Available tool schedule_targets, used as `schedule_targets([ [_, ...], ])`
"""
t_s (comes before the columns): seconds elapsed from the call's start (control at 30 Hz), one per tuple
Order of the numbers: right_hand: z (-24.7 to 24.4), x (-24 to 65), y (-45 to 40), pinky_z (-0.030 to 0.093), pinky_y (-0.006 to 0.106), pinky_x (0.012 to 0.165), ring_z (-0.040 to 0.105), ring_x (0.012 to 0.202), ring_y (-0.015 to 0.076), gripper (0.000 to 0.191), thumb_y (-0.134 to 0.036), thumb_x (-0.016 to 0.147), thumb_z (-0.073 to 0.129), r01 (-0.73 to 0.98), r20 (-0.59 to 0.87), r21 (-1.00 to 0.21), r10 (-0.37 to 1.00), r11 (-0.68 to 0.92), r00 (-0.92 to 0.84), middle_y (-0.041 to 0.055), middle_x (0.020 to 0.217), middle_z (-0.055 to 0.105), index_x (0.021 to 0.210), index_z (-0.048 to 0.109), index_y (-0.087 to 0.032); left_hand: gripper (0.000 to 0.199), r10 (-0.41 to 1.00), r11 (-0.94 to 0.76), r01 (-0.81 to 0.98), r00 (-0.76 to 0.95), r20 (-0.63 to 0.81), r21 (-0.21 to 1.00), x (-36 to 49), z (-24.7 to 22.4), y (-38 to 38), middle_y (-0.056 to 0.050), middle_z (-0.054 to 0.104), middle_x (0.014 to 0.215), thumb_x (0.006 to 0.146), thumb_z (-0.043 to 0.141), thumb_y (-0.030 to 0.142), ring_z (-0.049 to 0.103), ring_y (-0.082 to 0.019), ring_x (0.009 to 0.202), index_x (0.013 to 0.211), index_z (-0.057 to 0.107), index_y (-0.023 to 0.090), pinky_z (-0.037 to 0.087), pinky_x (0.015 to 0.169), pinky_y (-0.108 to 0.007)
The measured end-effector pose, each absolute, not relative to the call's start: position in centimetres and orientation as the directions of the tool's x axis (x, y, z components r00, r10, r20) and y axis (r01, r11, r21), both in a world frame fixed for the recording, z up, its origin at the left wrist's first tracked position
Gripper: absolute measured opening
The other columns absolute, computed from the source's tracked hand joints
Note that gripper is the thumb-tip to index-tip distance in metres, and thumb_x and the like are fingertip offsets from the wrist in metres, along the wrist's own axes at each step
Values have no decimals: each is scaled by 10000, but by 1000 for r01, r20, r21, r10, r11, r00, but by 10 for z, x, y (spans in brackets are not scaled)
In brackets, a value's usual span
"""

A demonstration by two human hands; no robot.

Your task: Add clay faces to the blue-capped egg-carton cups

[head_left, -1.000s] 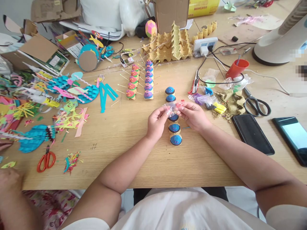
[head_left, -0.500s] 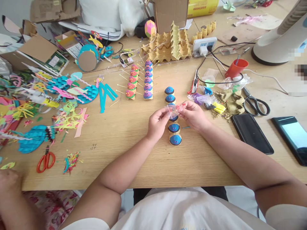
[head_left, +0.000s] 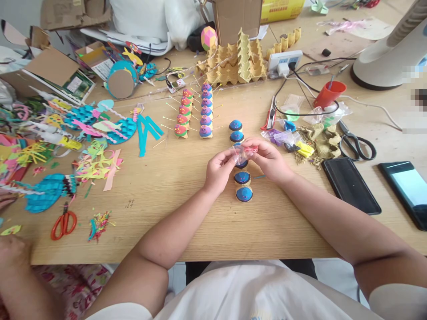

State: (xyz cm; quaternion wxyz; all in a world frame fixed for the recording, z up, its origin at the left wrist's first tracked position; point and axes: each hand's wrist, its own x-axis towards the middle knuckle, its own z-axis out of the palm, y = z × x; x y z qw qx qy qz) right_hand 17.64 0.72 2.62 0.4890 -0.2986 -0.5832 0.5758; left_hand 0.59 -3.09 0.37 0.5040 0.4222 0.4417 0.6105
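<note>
Both my hands pinch a small clear plastic bag with red-pink clay in it. My left hand grips the bag's left side, while my right hand closes round the clay end. Beneath them runs a row of egg-carton cups topped with blue clay and edged in black; the middle of that row is partly hidden by my hands and the bag. Farther back stand two finished-looking carton rows, one with red and green clay, the other with purple and blue clay, both with thin sticks poking out.
Right of my hands lie a red utility knife, bagged clay, black scissors, a black tray-like case and a phone. Red-handled scissors and paper scraps lie left. Another person's hand rests at the left edge.
My right hand has shifted slightly, its fingers now curled more over the red-pink clay. The bag stays between both hands above the blue row.
</note>
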Motion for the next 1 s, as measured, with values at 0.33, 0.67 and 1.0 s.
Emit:
schedule_targets([
  [0.33, 30, 174, 3, 588, 358, 880, 653, 907, 188, 425, -662, 837, 839, -193, 231, -964, 932, 181, -279, 34, 958, 731, 935, 741, -260, 374, 994, -101, -229, -70, 87, 968, 6, 10, -33, -88, 867, 1148, 842, 882, 519, 813, -228, 1071, 1067, 850, 223, 651, 991, -366],
  [0.67, 25, 174, 7, 549, 337, 811, 585, 786, 158, 418, -638, 815, 868, -233, 209, -961, 944, 150, -254, 8, 860, 672, 841, 720, -248, 417, 994, -84, -234, -83, 66, 969, 6, 7, -32, -102, 866, 1113, 800, 907, 549, 817, -257, 1038, 1042, 851, 215, 644, 996, -425],
  [1.0, 22, 172, 9, 523, 288, 742, 581, 735, 123, 430, -535, 692, 991, -357, 120, -933, 978, 53, -168, -19, 822, 683, 824, 700, -248, 382, 984, -113, -227, -158, 78, 967, 4, 2, -31, -88, 863, 1139, 809, 899, 527, 801, -225, 1068, 1028, 848, 218, 633, 980, -362],
])
